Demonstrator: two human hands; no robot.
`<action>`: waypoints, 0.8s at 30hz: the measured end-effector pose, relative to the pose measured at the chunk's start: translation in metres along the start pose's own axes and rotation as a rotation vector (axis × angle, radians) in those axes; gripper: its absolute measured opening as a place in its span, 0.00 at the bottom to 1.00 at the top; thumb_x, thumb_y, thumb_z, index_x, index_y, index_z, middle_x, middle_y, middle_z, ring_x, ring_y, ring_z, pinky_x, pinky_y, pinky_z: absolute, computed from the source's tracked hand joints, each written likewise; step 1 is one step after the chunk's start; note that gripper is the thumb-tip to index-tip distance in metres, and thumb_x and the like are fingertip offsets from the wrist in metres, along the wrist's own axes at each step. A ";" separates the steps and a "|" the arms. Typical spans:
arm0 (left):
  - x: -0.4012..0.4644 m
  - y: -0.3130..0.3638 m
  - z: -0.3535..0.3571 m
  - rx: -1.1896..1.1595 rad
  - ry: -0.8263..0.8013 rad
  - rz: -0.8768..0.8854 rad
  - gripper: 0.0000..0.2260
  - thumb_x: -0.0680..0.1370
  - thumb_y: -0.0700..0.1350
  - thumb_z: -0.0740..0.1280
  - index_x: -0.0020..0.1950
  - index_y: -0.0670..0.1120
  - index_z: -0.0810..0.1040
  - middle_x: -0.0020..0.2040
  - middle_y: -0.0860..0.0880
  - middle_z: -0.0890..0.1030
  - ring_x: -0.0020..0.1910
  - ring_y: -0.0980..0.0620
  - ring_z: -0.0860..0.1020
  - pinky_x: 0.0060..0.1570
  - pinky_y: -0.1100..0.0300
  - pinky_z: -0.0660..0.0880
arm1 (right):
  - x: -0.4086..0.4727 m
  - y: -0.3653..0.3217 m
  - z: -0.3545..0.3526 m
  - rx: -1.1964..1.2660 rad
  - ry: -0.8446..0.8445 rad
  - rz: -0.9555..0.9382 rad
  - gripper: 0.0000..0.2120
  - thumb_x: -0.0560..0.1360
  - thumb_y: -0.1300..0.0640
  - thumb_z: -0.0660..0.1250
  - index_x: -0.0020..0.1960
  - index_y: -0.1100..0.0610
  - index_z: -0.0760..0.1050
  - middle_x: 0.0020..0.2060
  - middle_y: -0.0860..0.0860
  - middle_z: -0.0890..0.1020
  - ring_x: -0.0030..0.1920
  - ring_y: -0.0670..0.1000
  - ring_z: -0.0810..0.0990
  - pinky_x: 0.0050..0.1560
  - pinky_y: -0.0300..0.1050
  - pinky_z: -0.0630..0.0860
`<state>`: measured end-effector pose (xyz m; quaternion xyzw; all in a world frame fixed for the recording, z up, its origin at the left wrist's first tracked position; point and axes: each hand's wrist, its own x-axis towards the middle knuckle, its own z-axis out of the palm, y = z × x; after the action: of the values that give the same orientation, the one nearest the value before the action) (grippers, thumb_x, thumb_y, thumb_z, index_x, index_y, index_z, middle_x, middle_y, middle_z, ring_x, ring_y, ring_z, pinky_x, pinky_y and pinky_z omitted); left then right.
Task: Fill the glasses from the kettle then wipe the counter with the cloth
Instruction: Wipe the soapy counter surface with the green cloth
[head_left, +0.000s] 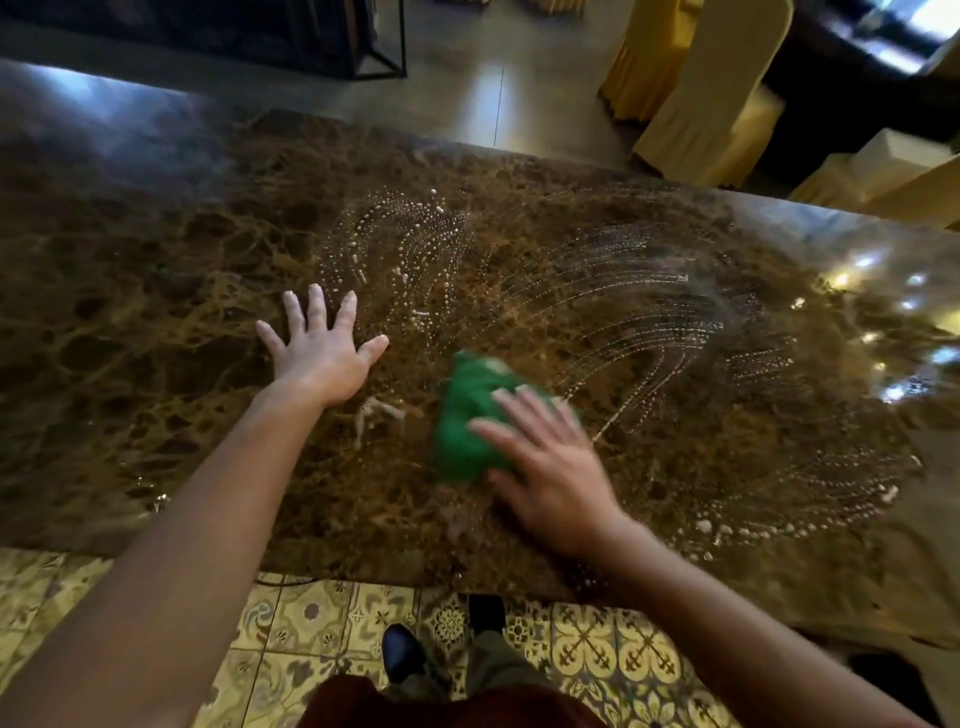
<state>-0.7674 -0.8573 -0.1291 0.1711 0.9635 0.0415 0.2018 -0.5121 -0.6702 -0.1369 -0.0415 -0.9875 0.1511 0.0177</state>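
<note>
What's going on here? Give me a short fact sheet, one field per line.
Activity: wiping a wet counter
Surface: brown marble counter, streaked with arcs of water droplets
Tool: green cloth
Right hand: flat on the cloth
Left hand: fingers spread, flat on the counter
Kettle, glasses: not in view
</note>
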 end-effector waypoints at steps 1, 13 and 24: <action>-0.001 0.000 0.000 -0.001 0.001 0.004 0.35 0.82 0.68 0.49 0.84 0.56 0.42 0.83 0.45 0.35 0.81 0.41 0.33 0.76 0.32 0.36 | 0.010 0.031 -0.010 -0.006 0.047 0.152 0.26 0.81 0.42 0.60 0.78 0.38 0.63 0.82 0.49 0.61 0.83 0.55 0.53 0.82 0.64 0.46; -0.003 0.002 0.001 0.000 0.003 0.008 0.34 0.82 0.68 0.48 0.84 0.55 0.41 0.83 0.44 0.36 0.81 0.40 0.33 0.75 0.31 0.36 | 0.027 -0.023 0.007 -0.015 0.072 0.380 0.28 0.82 0.42 0.56 0.81 0.40 0.58 0.84 0.51 0.54 0.84 0.56 0.48 0.82 0.63 0.43; -0.007 0.001 0.000 0.003 0.006 0.015 0.34 0.82 0.68 0.48 0.84 0.56 0.42 0.83 0.45 0.36 0.81 0.40 0.33 0.76 0.31 0.36 | -0.006 0.105 -0.036 -0.076 0.157 0.682 0.27 0.82 0.43 0.59 0.80 0.42 0.60 0.82 0.54 0.61 0.82 0.59 0.57 0.80 0.67 0.52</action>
<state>-0.7610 -0.8591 -0.1264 0.1786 0.9628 0.0421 0.1983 -0.4963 -0.5604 -0.1342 -0.3809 -0.9174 0.1080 0.0404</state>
